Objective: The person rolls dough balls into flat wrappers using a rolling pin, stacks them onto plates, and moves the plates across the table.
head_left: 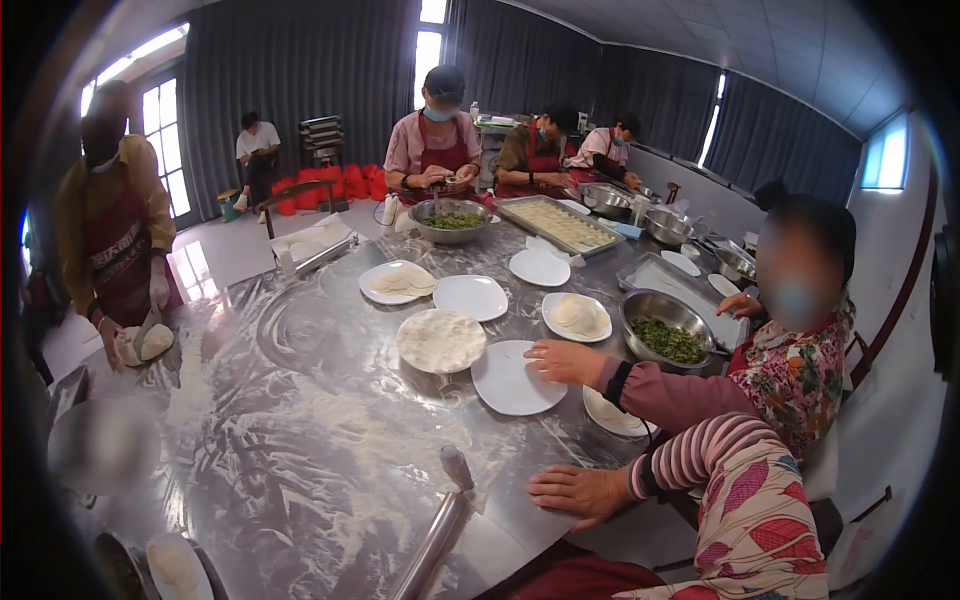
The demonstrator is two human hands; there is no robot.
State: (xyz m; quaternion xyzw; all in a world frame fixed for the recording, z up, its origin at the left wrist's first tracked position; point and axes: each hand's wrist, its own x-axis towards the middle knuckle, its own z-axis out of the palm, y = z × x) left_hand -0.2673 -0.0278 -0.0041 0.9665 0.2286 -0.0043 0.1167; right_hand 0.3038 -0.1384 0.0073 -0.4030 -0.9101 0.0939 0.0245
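Observation:
My right hand (580, 490) lies flat on the floured steel table (300, 420), fingers spread and holding nothing, in a striped sleeve under a floral cover. Just left of it a metal rolling pin (440, 525) rests with its handle pointing away from me. My left hand is out of view. A seated person's hand (563, 362) in a mauve sleeve rests on an empty white plate (512, 385). Beside that plate sits a stack of round dough wrappers (441, 340).
White plates with wrappers (397, 282) (577, 316), a bowl of chopped greens (667, 322) and a tray of dumplings (560, 224) cover the far side. Several aproned people work around the table; one stands at the left with dough (145, 342). A plate (178, 568) sits at the near-left edge.

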